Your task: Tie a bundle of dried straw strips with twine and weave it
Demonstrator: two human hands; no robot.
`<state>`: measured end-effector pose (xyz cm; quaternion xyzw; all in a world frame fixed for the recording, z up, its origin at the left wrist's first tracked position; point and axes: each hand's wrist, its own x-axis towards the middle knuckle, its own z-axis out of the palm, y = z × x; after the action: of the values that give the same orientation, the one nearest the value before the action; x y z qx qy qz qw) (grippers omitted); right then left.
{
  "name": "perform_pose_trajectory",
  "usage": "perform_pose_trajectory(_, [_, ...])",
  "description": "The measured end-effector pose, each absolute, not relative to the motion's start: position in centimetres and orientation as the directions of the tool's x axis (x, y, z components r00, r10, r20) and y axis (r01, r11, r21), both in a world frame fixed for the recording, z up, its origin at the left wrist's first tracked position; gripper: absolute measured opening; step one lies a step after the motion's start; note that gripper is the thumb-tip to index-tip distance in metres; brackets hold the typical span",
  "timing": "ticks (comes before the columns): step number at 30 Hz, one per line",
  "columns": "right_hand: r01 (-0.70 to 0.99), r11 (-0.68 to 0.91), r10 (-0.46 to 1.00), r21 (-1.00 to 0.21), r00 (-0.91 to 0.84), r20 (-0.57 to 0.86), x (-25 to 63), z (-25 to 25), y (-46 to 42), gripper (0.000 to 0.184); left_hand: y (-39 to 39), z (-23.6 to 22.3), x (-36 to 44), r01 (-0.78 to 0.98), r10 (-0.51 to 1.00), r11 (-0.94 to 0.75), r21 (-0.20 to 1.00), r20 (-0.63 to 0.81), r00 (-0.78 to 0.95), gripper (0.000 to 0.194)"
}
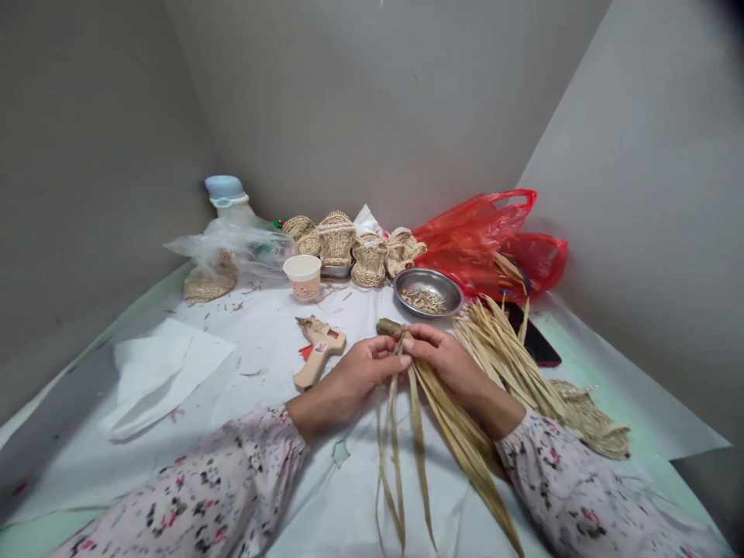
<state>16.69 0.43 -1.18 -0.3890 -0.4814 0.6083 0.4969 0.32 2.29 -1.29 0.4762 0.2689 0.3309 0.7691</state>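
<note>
Both hands are closed on the bundle of dried straw strips (433,411): left hand (354,377) and right hand (447,364) pinch it together at the bound, greenish head (388,327), just above the white-covered work surface (261,341), tails hanging toward me. Main risk: the pinch eases and the strips slide or fan out. Dry strips could also split at the head if bent hard. Loose tails could snag the straw pile (500,349) just right of my right hand. Hot-glue gun (318,350) lies close to my left hand; can't tell if it's hot, but a knock could shift it.

Containers: steel bowl (428,293) holds short straw clippings. Paper cup (303,276) sits near it, contents hidden. Red plastic bag (482,240) has straw ends poking out. Clear plastic bag (232,248) lies over a woven straw piece (209,285). Small metal tray (335,271) sits under woven straw shoes (337,240).
</note>
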Motion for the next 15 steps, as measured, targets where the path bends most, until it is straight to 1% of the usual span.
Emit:
perform_pose_trajectory(3, [-0.201, -0.082, 0.972, -0.976, -0.231, -0.034, 17.15, -1.46, 0.64, 0.022, 2.43, -1.33, 0.29, -0.238, 0.752, 0.345, 0.908, -0.116, 0.649, 0.012])
perform_pose_trajectory(7, [-0.165, -0.078, 0.971, -0.983, -0.235, -0.038, 17.48, -1.37, 0.75, 0.027, 2.67, -1.39, 0.23, -0.224, 0.762, 0.37, 0.902, -0.157, 0.628, 0.016])
perform_pose_trajectory(10, [-0.153, -0.074, 0.974, -0.985, -0.225, -0.039, 17.38, -1.09, 0.67, 0.029, 2.7, -1.39, 0.29, -0.172, 0.774, 0.354, 0.919, -0.184, 0.606, 0.021])
perform_pose_trajectory(12, [-0.131, -0.046, 0.976, -0.99, -0.216, -0.017, 17.28, -0.94, 0.61, 0.029, 2.62, -1.33, 0.37, -0.124, 0.785, 0.322, 0.939, -0.191, 0.59, 0.024])
perform_pose_trajectory(15, [-0.089, 0.052, 0.978, -0.995, -0.198, 0.069, 17.23, -0.82, 0.59, 0.031, 2.48, -1.39, 0.46, -0.084, 0.791, 0.289, 0.954, -0.188, 0.583, 0.026])
